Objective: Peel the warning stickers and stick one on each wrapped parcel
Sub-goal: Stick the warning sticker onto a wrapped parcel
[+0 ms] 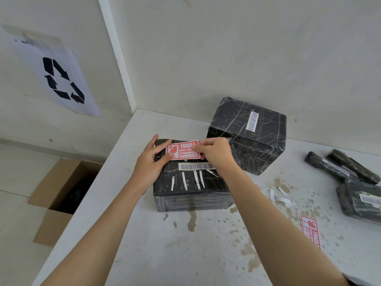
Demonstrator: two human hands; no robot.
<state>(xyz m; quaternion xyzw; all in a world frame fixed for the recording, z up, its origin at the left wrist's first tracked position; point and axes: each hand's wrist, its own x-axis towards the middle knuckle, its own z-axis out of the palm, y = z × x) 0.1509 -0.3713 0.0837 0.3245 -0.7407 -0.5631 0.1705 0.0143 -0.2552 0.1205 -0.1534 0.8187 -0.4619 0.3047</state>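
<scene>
Step in hand: sticking. We hold sticker (182,150) over parcel (185,182) top, just beyond barcode (195,166). Grip: left hand (151,162) pinches left end; right hand (214,153) pinches right end. Parcel sits toward table (165,254) far left corner. Next, we judge: lower sticker flat, press from one end, avoid creases. Near table right edge: spare sticker (310,230).

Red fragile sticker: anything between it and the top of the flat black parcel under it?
Nothing visible. The left hand and right hand pinch the red-and-white fragile sticker over the far top of the flat black film-wrapped parcel. The white barcode label and white paper strips lie nearer, not under it.
</scene>
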